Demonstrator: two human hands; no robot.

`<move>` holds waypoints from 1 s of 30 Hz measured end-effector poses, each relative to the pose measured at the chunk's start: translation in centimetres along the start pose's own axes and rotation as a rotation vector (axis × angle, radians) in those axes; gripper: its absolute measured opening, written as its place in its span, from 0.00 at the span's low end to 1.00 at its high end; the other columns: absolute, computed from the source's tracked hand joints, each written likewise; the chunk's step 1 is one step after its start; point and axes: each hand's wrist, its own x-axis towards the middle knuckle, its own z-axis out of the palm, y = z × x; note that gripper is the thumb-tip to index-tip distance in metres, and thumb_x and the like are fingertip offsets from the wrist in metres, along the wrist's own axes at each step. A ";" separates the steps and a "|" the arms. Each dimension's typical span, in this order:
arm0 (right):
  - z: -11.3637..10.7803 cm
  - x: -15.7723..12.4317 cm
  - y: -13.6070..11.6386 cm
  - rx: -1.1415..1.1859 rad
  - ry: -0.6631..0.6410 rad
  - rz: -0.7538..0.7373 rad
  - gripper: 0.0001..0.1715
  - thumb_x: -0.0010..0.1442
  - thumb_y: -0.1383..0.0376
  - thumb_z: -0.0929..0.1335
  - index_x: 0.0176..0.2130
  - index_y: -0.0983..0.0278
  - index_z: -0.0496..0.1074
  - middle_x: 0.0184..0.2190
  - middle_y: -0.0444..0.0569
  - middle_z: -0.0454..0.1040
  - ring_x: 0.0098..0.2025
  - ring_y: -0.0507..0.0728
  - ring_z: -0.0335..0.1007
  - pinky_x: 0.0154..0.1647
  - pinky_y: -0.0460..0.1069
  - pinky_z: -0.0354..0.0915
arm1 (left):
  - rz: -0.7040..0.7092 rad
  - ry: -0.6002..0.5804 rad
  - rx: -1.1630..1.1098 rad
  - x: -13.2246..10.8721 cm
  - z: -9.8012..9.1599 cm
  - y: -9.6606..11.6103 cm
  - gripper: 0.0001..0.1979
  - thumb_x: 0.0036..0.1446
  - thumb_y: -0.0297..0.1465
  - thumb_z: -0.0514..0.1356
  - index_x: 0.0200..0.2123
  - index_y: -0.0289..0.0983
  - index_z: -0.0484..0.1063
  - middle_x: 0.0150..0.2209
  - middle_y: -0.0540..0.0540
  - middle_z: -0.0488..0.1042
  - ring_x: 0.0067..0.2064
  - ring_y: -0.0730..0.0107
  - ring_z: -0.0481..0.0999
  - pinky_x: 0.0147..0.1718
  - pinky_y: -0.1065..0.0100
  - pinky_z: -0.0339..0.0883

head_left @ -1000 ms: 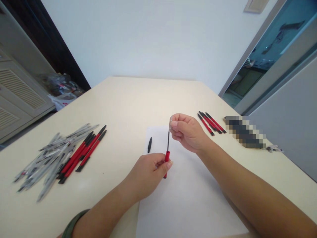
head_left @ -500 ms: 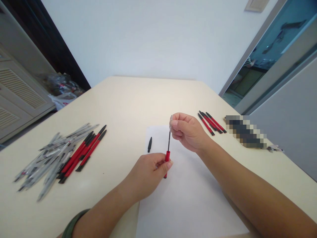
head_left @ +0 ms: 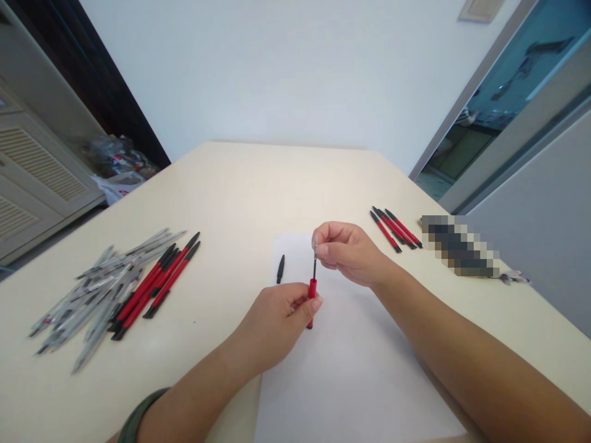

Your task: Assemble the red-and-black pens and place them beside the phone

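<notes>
My left hand [head_left: 277, 317] is closed around a red pen barrel [head_left: 311, 290], held upright over a white sheet of paper [head_left: 351, 363]. A thin dark refill [head_left: 314, 264] sticks up out of the barrel's top. My right hand [head_left: 348, 252] pinches the upper end of that refill between thumb and fingers, just above the barrel. A small black pen tip piece [head_left: 279, 269] lies on the paper's left edge, a little left of both hands.
On the cream table [head_left: 240, 191], a heap of clear refills [head_left: 87, 295] and several red-and-black pens [head_left: 157, 286] lies at the left. Several finished red pens [head_left: 392, 226] lie at the right beside a blurred-out object [head_left: 459, 252]. Bags sit beyond the table's left edge.
My right hand has come down toward the barrel, and the refill now shows less length above it. My left hand has stayed in place.
</notes>
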 end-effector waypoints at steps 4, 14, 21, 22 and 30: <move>-1.7 -0.1 -0.3 -0.203 -0.151 0.030 0.13 0.49 0.58 0.67 0.29 0.68 0.69 0.20 0.43 0.62 0.21 0.46 0.53 0.20 0.44 0.50 | 0.000 0.012 -0.015 0.0 0.0 0.1 0.16 0.56 0.40 0.47 0.25 0.37 0.67 0.22 0.53 0.67 0.24 0.75 0.62 0.23 0.73 0.53; -0.9 3.4 0.0 -1.174 -0.312 -0.140 0.11 0.53 0.65 0.63 0.37 0.64 0.71 0.33 0.49 0.66 0.32 0.51 0.61 0.35 0.47 0.57 | 0.044 -0.018 0.004 -0.3 0.1 0.1 0.15 0.56 0.40 0.47 0.29 0.38 0.69 0.23 0.53 0.68 0.23 0.75 0.61 0.23 0.72 0.52; 0.4 5.0 3.3 -1.370 -0.493 -0.242 0.11 0.52 0.67 0.64 0.38 0.62 0.70 0.39 0.52 0.63 0.41 0.56 0.58 0.38 0.49 0.55 | 0.062 -0.016 0.011 -0.2 0.1 -0.4 0.15 0.56 0.38 0.47 0.26 0.38 0.67 0.22 0.53 0.67 0.22 0.75 0.60 0.22 0.72 0.51; 0.3 4.9 3.5 -1.379 -0.498 -0.244 0.10 0.52 0.67 0.64 0.36 0.63 0.70 0.38 0.52 0.63 0.41 0.56 0.58 0.38 0.49 0.55 | 0.060 -0.015 0.008 -0.2 0.2 -0.5 0.15 0.56 0.38 0.47 0.25 0.38 0.67 0.22 0.53 0.66 0.22 0.75 0.60 0.22 0.72 0.51; -1.2 3.2 0.7 -1.309 -0.289 -0.153 0.07 0.54 0.69 0.62 0.34 0.65 0.68 0.30 0.49 0.68 0.33 0.53 0.60 0.33 0.48 0.56 | 0.011 0.018 -0.033 -0.1 0.2 -0.4 0.16 0.56 0.40 0.47 0.26 0.38 0.67 0.21 0.53 0.65 0.22 0.76 0.59 0.21 0.73 0.51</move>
